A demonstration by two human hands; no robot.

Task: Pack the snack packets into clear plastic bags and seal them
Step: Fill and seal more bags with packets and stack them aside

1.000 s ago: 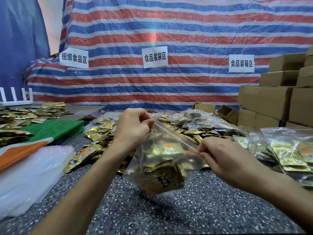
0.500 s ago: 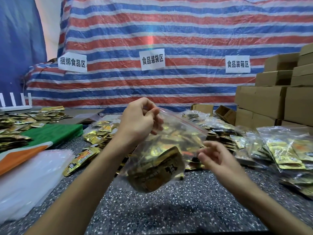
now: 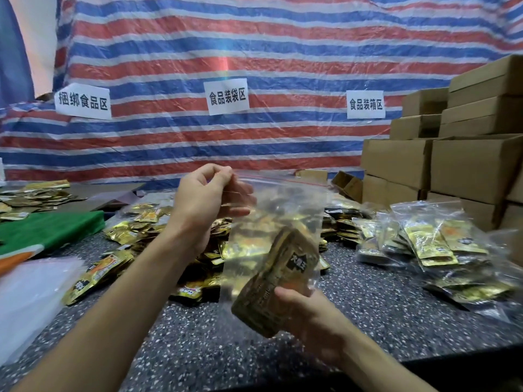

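A clear zip bag (image 3: 278, 222) holding gold snack packets (image 3: 278, 278) hangs upright above the speckled table (image 3: 198, 343). My left hand (image 3: 203, 202) pinches its top left corner at the zip strip. My right hand (image 3: 308, 321) cups the bag's bottom from below, thumb against the packets inside. Loose gold packets (image 3: 133, 230) lie heaped behind the bag. Filled clear bags (image 3: 430, 244) are piled at the right.
Stacked cardboard boxes (image 3: 452, 162) stand at the right rear. A pile of empty clear bags (image 3: 31, 292) lies at the left, with green and orange cloth (image 3: 48, 230) behind it. A striped tarp with paper signs (image 3: 227, 96) forms the back wall.
My right hand let go of the bag's top right end and dropped under the bag's bottom. My left hand lifted the top corner, so the bag now hangs upright.
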